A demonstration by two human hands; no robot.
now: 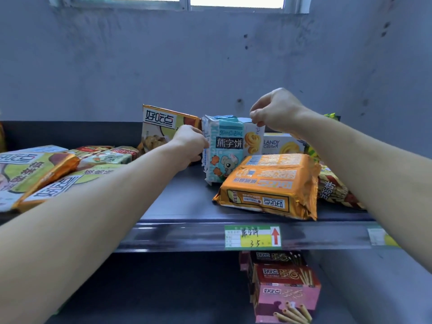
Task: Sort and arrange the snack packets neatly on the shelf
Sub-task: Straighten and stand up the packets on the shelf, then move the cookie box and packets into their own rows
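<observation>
On shelf (182,197), left hand (190,146) grips blue packet (224,153) (right hand (273,111) pinches box (253,139)).

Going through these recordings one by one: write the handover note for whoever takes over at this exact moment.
Left hand grips the left edge of the blue bear-biscuit packets, which stand upright in the middle of the shelf.
Right hand pinches the top of the cookie box standing just right of them.
Done: a yellow-green packet also stands upright, behind the left hand.
Left: the orange packet lies flat at the front, a pile of packets lies loose at the left, and a striped packet lies at the right. Stand and group these by kind.
</observation>
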